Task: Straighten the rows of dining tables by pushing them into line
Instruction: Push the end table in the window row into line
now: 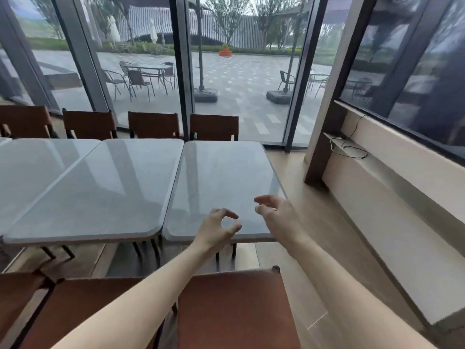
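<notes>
Both hands reach out over the near edge of the grey, glossy, round-cornered end table (pixel 221 177), the rightmost of the row. The left hand (pixel 218 229) has loosely curled fingers holding nothing, and the right hand (pixel 273 210) is likewise empty above the near right corner, so the step looks like taking hold before a push. A narrow gap separates this table from its grey neighbouring table (pixel 100 187); bare floor lies to the right, while the brown leather chair (pixel 234 311) crowds the near side.

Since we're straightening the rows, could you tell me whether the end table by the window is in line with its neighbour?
Nearly: the end table sits beside its neighbour, a narrow gap between, near edges roughly level.
</notes>
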{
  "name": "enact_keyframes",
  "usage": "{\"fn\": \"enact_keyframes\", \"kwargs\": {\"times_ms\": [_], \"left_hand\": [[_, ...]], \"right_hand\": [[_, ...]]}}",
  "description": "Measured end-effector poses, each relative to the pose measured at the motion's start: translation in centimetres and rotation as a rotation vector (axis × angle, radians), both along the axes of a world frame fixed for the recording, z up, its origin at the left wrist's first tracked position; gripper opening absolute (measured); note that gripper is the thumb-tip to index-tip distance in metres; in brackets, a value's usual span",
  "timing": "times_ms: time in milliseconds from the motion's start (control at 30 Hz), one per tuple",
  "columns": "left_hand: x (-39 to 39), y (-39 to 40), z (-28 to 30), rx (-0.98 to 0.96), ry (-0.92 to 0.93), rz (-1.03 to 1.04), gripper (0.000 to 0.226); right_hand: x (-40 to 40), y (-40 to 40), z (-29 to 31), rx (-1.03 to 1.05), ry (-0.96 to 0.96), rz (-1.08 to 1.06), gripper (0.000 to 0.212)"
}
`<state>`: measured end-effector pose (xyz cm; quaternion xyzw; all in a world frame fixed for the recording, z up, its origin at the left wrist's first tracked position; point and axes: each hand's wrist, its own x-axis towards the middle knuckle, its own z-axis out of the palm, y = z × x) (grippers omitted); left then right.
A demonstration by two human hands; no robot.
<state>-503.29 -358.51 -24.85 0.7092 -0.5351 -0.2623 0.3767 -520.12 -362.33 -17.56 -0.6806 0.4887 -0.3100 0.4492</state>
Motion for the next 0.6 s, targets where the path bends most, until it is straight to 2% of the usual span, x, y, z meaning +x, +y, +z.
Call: {"fn": "enact_keyframes", "kwargs": {"times_ms": [133,267,400,533,600], "left_hand": [[4.1,-5.6,-5.4,0.129,-0.09,-0.002,0.036],[7.3,-10.1,-11.4,0.255,-0.274,-0.033,0.053],[9.8,-13.5,-17.4,0.337,-0.431,-0.001,0.061],[11.7,-16.3,-21.9,0.434,-0.572,0.047,0.067],[12.5,-17.3,-23.5,0.478,-0.686,-0.012,0.081]], "right_hand": [[4.4,-7.0,-6.2,0.032,0.146,0.076,0.038],[7.0,-12.7,-13.6,0.024,0.308,0.12,0.049],[8.3,-17.5,-20.4,0.031,0.472,0.181,0.061],[8.4,-21.7,-26.2,-0.098,0.827,0.246,0.072],[7.5,-23.6,-28.7,-0.192,0.955,0.266,0.077]]}}
